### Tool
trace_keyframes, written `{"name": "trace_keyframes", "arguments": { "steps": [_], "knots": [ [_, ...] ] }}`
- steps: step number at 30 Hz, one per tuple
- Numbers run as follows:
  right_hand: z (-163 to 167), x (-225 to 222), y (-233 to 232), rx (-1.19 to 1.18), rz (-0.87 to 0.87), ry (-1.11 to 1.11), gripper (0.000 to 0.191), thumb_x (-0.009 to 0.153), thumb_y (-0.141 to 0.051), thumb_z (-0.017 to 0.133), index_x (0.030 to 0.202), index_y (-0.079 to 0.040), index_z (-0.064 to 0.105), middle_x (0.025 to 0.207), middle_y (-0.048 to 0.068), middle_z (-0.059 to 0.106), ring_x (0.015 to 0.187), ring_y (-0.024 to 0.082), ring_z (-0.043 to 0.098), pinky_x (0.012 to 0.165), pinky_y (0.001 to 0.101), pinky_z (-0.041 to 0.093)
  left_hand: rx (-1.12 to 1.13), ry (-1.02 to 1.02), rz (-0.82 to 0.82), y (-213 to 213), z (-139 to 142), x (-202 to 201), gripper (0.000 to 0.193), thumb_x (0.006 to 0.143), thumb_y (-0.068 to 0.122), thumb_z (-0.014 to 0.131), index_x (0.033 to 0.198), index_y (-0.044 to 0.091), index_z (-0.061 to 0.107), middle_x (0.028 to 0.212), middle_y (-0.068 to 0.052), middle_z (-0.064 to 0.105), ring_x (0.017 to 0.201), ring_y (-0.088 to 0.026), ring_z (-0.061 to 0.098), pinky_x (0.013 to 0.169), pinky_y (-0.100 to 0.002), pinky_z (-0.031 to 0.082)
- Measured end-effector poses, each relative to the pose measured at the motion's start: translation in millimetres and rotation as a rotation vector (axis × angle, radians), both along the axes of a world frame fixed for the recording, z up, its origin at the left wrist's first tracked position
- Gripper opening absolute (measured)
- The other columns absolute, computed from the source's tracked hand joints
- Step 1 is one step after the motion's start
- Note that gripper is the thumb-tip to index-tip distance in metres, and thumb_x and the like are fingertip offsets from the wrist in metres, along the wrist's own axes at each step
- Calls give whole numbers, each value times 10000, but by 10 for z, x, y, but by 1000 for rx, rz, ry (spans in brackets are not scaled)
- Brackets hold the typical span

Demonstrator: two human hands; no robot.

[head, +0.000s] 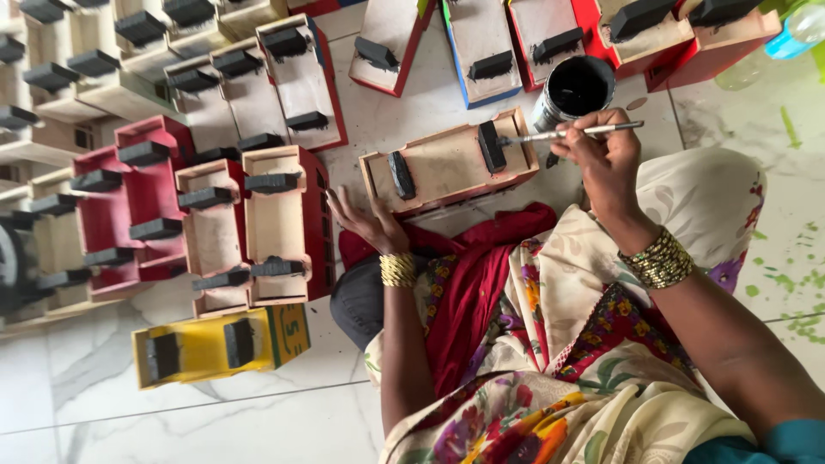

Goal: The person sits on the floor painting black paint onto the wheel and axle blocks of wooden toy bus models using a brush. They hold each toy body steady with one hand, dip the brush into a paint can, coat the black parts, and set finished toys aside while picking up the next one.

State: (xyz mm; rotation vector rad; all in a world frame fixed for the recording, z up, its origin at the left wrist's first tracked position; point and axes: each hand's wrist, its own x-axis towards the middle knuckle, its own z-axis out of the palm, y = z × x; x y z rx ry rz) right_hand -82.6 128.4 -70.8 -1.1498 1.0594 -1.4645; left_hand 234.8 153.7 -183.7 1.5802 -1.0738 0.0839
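Painting 1 of 2 black blocks (491, 146) on a wooden toy tray (447, 167): R hand (606, 159) fingers pinching 1 brush (571, 132); L hand (369, 219) fingers spread, steadying tray; 1 paint tin (574, 90) nearby.

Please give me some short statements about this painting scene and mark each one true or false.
1. The right hand holds a brush. True.
2. The brush tip touches a black block on the wooden box. True.
3. The paint tin holds white paint. False: the paint is black.
4. The left hand holds a second brush. False: it rests against the box edge, holding nothing.
5. A yellow box lies on the floor. True.
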Motion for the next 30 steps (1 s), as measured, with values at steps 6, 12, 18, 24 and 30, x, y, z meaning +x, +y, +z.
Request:
{"name": "trace_keyframes", "arguments": {
  "steps": [6,12,18,24,30],
  "knots": [
    [-91,-169,93,-92,-65,-19,118,1136,-5,596,1198,-8,496,1220,177,685,1100,269,741,969,364,653,101,-217,-515,-58,412,-559,388,988,185,700,1356,125,594,1493,-163,540,1448,-362,484,1251,-517,373],
    [-121,-424,326,-102,-190,-63,153,1109,8,611,1199,-1,488,1232,215,683,1078,298,740,941,397,654,370,-514,-633,-976,376,-728,410,900,127,690,1306,93,638,1272,-143,648,1241,-361,574,1090,-518,450],
    [-186,-671,560,-69,-216,-111,148,1088,4,604,1187,3,495,1211,232,679,1044,314,741,929,407,657,754,-615,-717,-1419,318,-756,218,934,233,672,1133,146,668,1092,-133,696,1026,-345,672,875,-492,537],
    [-66,-921,581,-120,-230,-95,127,1117,6,596,1200,-2,500,1214,222,684,1075,321,740,932,416,657,558,-704,-581,-1341,515,-588,88,921,158,613,1001,121,607,1002,-124,687,932,-337,697,727,-505,556],
    [96,-885,585,-121,-222,-153,127,1154,0,623,1191,-5,501,1175,213,680,1024,306,737,894,390,651,523,-719,-411,-1015,703,-189,90,982,150,579,1011,66,565,961,-170,654,835,-376,688,612,-517,548]
  ]
}}
